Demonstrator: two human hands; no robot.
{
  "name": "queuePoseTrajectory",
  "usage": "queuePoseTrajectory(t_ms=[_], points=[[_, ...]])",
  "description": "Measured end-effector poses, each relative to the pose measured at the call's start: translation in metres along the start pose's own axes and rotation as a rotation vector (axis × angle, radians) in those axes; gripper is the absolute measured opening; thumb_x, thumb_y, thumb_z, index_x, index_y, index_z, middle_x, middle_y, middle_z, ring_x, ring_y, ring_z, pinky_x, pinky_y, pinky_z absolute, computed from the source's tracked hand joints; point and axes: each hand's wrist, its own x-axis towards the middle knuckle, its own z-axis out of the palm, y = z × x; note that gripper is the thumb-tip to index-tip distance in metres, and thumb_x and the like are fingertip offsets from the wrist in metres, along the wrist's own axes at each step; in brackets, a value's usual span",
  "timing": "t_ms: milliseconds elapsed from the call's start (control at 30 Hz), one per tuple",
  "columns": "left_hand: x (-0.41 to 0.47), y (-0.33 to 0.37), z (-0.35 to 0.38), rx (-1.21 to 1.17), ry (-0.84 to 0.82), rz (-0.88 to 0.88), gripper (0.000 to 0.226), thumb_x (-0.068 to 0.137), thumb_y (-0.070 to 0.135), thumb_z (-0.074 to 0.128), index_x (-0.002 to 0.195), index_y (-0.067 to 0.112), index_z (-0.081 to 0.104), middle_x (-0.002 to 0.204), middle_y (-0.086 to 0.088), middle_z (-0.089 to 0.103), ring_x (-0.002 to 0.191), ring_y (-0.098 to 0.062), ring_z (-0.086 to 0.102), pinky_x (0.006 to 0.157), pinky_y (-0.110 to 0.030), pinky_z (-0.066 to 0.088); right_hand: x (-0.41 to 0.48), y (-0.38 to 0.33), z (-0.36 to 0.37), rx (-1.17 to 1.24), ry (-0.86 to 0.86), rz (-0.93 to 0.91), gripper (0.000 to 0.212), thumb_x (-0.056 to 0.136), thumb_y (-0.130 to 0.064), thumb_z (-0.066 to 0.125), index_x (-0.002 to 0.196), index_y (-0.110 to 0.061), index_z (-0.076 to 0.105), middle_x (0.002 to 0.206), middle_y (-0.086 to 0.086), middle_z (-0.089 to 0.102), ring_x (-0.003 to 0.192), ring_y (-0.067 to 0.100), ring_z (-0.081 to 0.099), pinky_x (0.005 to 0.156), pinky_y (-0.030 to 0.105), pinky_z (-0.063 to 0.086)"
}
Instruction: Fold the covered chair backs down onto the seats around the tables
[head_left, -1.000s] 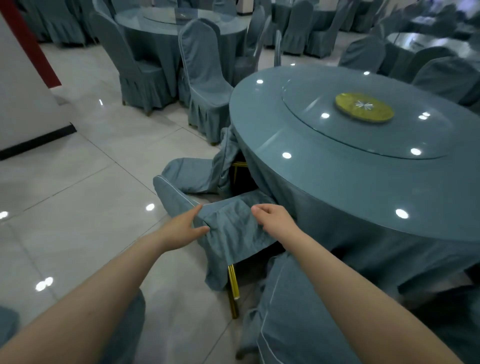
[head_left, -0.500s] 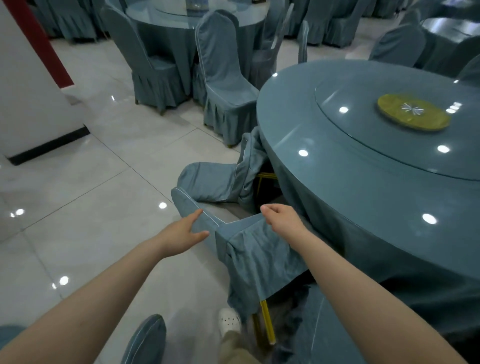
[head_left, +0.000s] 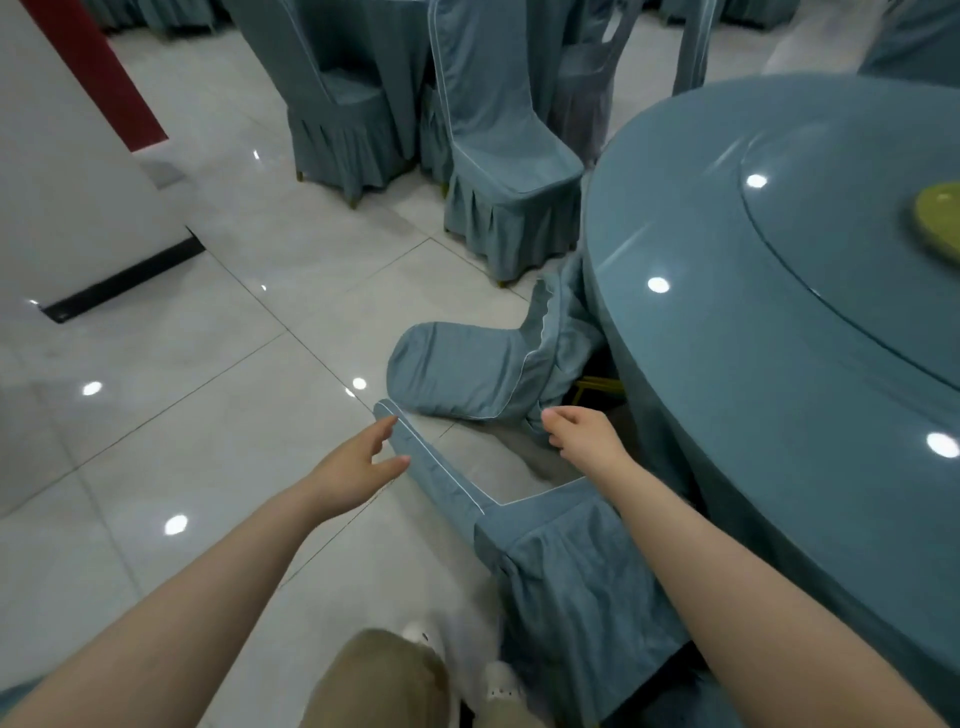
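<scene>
1. Left hand: fingers straight and spread, grasping nothing. Thumb tip is at the piped edge of the near chair back; cannot tell if it touches.
2. Right hand: fingers loosely curled, empty, hovering at 3 o'clock of that back.
3. Near chair back lies low, pointing to 11 o'clock from its skirted seat, at 9 o'clock of the tabletop.
4. Second chair back lies flat at 12 o'clock of the hands.
</scene>
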Motion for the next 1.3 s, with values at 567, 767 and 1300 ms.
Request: queuePoseTrajectory(t_ms=[567, 767, 1300], points=[[0.279, -0.107, -0.148, 0.149, -0.375, 0.014, 0.063, 0.093, 0.032, 0.054, 0.148, 0.021, 0.025, 0.149, -0.003, 0.037, 0.135, -0.021, 0.037, 0.107, -0.034, 0.033, 0.167, -0.036, 0.175, -0.020, 0.254, 0.363, 0.023, 0.091, -0.028, 0.058, 0.106, -0.015, 0.070, 0.091, -0.003, 0.065, 0.086, 0.011, 0.057, 0.077, 0.023, 0.040], [0.344, -0.148, -0.158, 0.179, -0.424, -0.054, 0.057, 0.093, 0.031, 0.054, 0.145, 0.022, 0.032, 0.145, -0.003, 0.043, 0.131, -0.019, 0.042, 0.100, -0.028, 0.034, 0.200, -0.024, 0.228, -0.068, 0.188, 0.501, 0.040, 0.091, -0.028, 0.060, 0.125, -0.007, 0.060, 0.123, 0.008, 0.063, 0.114, 0.021, 0.058, 0.095, 0.024, 0.039], [0.435, -0.278, -0.121, 0.176, -0.411, -0.222, 0.054, 0.094, 0.029, 0.053, 0.144, 0.025, 0.032, 0.145, 0.001, 0.043, 0.130, -0.017, 0.043, 0.103, -0.031, 0.034, 0.326, 0.071, 0.364, -0.485, -0.082, 0.411, 0.051, 0.085, -0.037, 0.066, 0.130, -0.019, 0.051, 0.120, 0.006, 0.063, 0.105, 0.025, 0.060, 0.088, 0.035, 0.049]])
